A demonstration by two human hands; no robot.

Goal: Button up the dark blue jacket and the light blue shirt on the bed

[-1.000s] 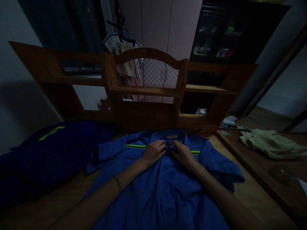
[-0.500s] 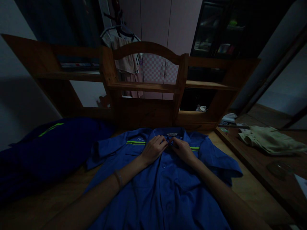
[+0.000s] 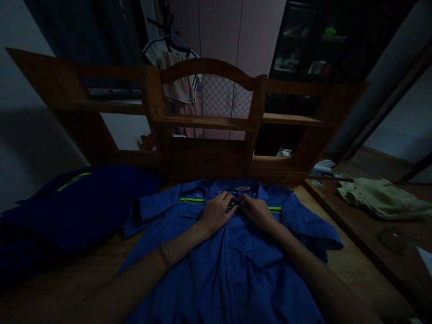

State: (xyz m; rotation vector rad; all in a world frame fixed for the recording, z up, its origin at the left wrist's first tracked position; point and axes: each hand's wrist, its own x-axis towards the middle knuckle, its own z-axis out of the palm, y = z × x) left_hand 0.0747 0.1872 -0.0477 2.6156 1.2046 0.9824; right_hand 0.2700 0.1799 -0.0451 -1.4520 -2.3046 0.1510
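Dim light lies over a pale wooden desk [image 3: 357, 265], on which a blue short-sleeved shirt [image 3: 216, 279] is spread front side up. Its hem end runs out of the picture on the near side, and its long axis stretches straight away from the person, the collar pointing to the far side and the sleeves reaching out left and right. Buttons [image 3: 231, 233] follow that same line along the front. A bracelet [image 3: 165, 256] circles the left wrist. Just short of the collar, the left hand [image 3: 216, 212] bends its fingers over the front opening, thumb a little apart from them; the right hand [image 3: 258, 212] curls in from the other side, fingertips near those of the left. It is too dark there to tell whether either one pinches the cloth. Beyond them, a white label [image 3: 242, 189] shows inside the collar. A darker blue garment [image 3: 97, 207] lies heaped to the left, and beige cloth [image 3: 381, 198] lies to the right on a brown surface [image 3: 364, 227]. Farther off stand a wooden shelf unit [image 3: 205, 121], then hanging clothes [image 3: 178, 81] and a pale cupboard [image 3: 219, 31].
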